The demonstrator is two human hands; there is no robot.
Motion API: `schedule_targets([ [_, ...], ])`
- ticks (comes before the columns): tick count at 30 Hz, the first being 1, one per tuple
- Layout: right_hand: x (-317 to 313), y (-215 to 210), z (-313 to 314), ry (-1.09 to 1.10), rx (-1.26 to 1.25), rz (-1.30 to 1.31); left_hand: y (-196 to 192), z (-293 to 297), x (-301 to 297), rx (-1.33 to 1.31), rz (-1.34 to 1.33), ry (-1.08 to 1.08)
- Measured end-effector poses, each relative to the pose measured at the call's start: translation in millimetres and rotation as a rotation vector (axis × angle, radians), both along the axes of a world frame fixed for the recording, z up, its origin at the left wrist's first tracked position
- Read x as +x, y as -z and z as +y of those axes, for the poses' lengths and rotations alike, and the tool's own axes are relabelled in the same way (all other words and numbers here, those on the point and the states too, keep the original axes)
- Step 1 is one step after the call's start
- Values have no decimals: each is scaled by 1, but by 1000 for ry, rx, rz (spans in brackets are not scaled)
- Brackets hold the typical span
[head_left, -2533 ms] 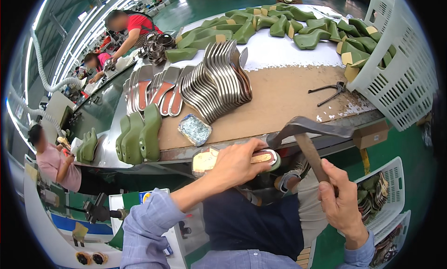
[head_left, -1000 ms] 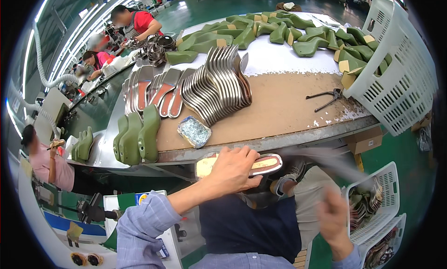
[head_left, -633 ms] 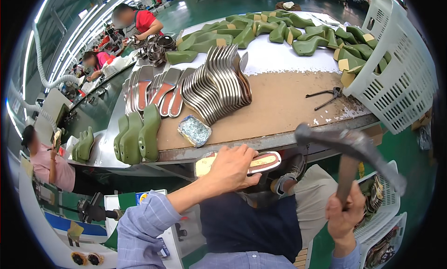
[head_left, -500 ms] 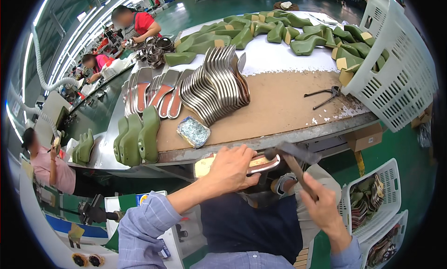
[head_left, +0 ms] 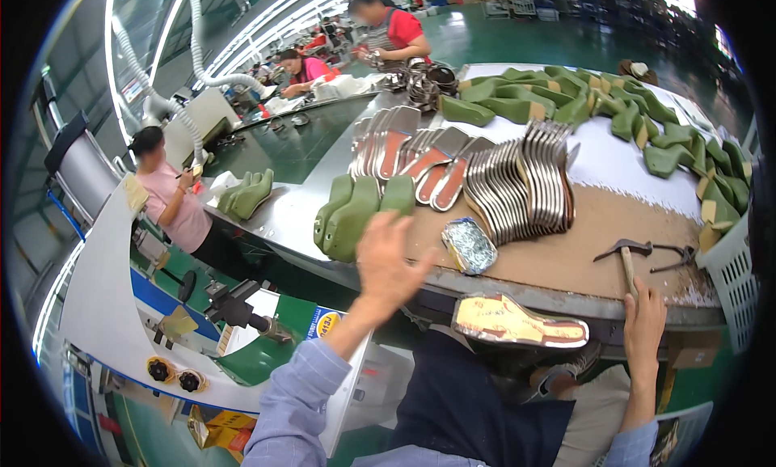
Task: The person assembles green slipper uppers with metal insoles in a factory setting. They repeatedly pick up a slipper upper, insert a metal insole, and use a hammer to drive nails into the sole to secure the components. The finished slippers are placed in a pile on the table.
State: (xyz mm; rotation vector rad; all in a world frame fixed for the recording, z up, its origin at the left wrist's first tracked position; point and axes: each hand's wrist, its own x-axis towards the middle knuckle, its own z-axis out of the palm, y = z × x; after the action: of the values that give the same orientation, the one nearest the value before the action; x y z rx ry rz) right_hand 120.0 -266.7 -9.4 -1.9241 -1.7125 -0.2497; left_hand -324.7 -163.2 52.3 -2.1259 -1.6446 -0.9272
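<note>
Over by the bench (head_left: 426, 280), the left hand (head_left: 388, 261) hovers, blurred, fingers spread, by three green shoe lasts (head_left: 349, 224) (whether it touches one, I can't tell). The right hand (head_left: 646, 313) wraps its fingers round a hammer (head_left: 630, 268), the head beside black pincers (head_left: 675, 257) on brown board (head_left: 602, 220). An insole-covered last (head_left: 517, 320) lies sole up at the near edge. White paper (head_left: 602, 156) bears scattered lasts (head_left: 566, 95); green floor (head_left: 493, 34) shines beyond, and someone in pink (head_left: 174, 196) stands leftward.

The left hand (head_left: 390, 258) has let go of the shoe mould (head_left: 517, 320) and reaches over to the green moulds (head_left: 351, 218); the right hand (head_left: 645, 317) has moved the hammer (head_left: 628, 266) to the surface (head_left: 594, 228) beside the pliers (head_left: 672, 258).
</note>
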Motion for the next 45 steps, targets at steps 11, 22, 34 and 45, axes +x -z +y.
schedule_targets([
  [11, -85, -35, -14, -767, -127, 54, 39, 43, -130, -338, -193, -430],
  [22, -99, -12, -7, -691, -140, 169, 43, 51, -174, -352, -205, -644],
  [34, -102, -19, -6, -605, -314, 128, 73, 135, -361, -189, -207, -1142],
  [45, -83, -2, -10, -682, -297, 113, 76, 203, -442, -223, -108, -1413],
])
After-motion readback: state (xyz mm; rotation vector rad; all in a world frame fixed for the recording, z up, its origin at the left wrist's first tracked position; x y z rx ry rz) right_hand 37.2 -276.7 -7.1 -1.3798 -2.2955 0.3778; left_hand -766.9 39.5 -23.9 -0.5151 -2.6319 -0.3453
